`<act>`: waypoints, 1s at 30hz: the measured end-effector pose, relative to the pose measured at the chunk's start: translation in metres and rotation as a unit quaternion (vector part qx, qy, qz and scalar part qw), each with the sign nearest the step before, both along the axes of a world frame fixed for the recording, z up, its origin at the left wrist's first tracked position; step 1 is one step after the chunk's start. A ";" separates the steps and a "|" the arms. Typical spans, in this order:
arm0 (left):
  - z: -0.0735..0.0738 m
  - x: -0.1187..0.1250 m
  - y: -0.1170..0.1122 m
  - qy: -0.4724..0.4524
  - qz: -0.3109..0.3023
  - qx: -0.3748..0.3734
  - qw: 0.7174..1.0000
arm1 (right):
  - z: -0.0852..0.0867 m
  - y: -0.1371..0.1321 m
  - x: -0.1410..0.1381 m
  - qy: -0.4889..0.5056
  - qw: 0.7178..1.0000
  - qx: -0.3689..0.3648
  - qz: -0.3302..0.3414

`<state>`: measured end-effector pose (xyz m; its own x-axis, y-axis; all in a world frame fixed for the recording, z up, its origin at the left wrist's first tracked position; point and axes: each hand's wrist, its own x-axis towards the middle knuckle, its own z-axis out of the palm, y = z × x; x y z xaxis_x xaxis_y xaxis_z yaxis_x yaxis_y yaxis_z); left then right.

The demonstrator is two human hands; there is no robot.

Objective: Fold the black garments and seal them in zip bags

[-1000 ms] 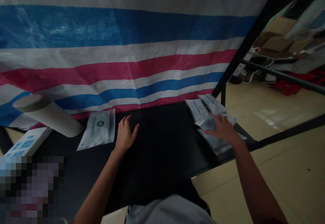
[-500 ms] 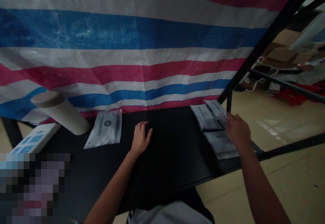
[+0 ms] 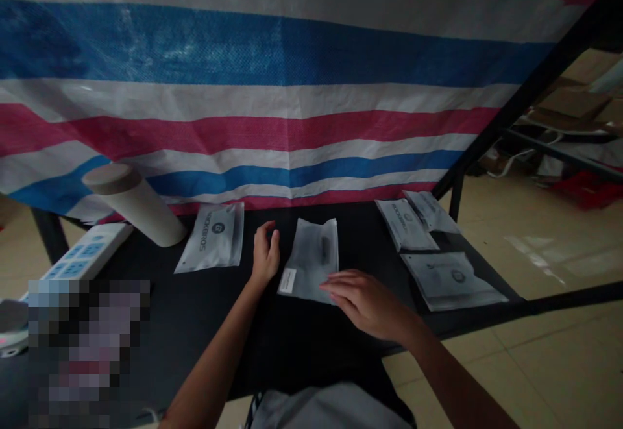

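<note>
A translucent white plastic pouch (image 3: 309, 260) with a small white label lies flat in the middle of the black table (image 3: 355, 231). The fingers of my right hand (image 3: 367, 302) lie over its lower right edge without a visible grip. My left hand (image 3: 265, 254) rests on the tabletop just left of it, fingers lightly curled and holding nothing. Between my left hand and the cardboard tube lies a printed white pouch (image 3: 211, 237). Three more printed pouches (image 3: 403, 224) lie at the table's right end.
A cardboard tube (image 3: 134, 205) lies tilted at the back left, near a white box with blue squares (image 3: 85, 254). A striped woven tarp (image 3: 292, 91) hangs behind the table. A black metal frame (image 3: 530, 98) stands right, above a tiled floor (image 3: 559, 364).
A translucent pouch now lies mid-table, and my right hand has moved left from the right-hand pouches onto its edge. The pouches at right sit apart. My left hand stays nearly still.
</note>
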<state>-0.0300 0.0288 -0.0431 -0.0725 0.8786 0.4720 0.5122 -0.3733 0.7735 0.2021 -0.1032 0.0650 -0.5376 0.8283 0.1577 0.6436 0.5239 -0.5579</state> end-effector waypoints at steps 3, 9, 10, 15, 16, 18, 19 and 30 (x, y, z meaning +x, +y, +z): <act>0.006 0.002 -0.006 0.004 -0.011 0.006 1.000 | -0.007 0.007 0.004 0.003 0.997 -0.029 -0.065; 0.030 0.013 -0.012 0.113 -0.110 0.039 0.987 | -0.045 0.056 0.024 0.155 0.964 -0.167 -0.139; 0.036 0.016 -0.007 0.121 -0.132 0.037 0.983 | -0.054 0.068 0.024 0.195 0.947 -0.213 -0.142; 0.055 0.037 0.032 0.199 -0.191 -0.061 0.959 | -0.092 0.123 0.011 0.282 0.880 -0.306 -0.229; 0.055 0.042 0.039 0.240 -0.188 -0.097 0.947 | -0.097 0.131 0.006 0.294 0.874 -0.309 -0.233; 0.052 0.050 0.049 0.304 -0.179 -0.156 0.923 | -0.106 0.143 -0.004 0.313 0.870 -0.303 -0.230; 0.049 0.054 0.052 0.322 -0.175 -0.176 0.914 | -0.111 0.147 -0.008 0.318 0.874 -0.288 -0.227; 0.040 0.062 0.052 0.265 -0.154 -0.212 0.928 | -0.120 0.143 -0.014 0.335 0.884 -0.252 -0.208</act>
<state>0.0321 0.0805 -0.0026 0.3561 0.9342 -0.0230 0.7827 -0.2847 0.5535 0.1881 0.0395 -0.0552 -0.0957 0.9882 -0.1192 0.1588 -0.1031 -0.9819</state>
